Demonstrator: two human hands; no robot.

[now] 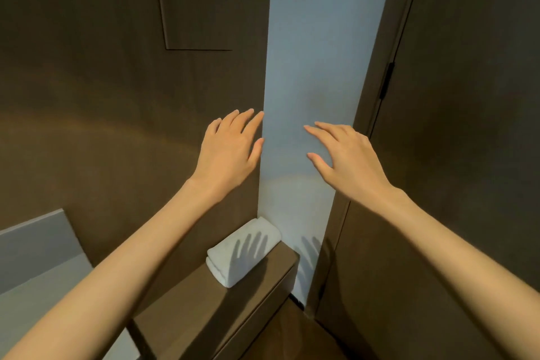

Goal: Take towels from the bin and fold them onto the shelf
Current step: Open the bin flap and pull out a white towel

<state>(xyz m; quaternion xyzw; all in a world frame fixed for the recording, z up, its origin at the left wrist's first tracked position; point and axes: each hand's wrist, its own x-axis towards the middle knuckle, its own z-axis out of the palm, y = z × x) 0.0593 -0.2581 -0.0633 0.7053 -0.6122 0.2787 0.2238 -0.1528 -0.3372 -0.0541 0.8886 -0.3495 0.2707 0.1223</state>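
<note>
A white folded towel (244, 251) lies on the brown shelf (204, 310), pushed into the far corner where the dark wall meets the pale wall. My left hand (230, 149) hovers well above the towel, palm down, fingers straight and spread, holding nothing. My right hand (344, 155) is raised beside it at the same height, fingers relaxed and spread, also empty. Shadows of both hands fall on the towel and on the wall beside it. No bin is in view.
A dark brown panelled wall (102, 82) fills the left, a pale blue-grey wall strip (315, 52) the centre. A dark door (467, 126) with a hinge stands at the right. A grey surface (38, 257) shows at the lower left.
</note>
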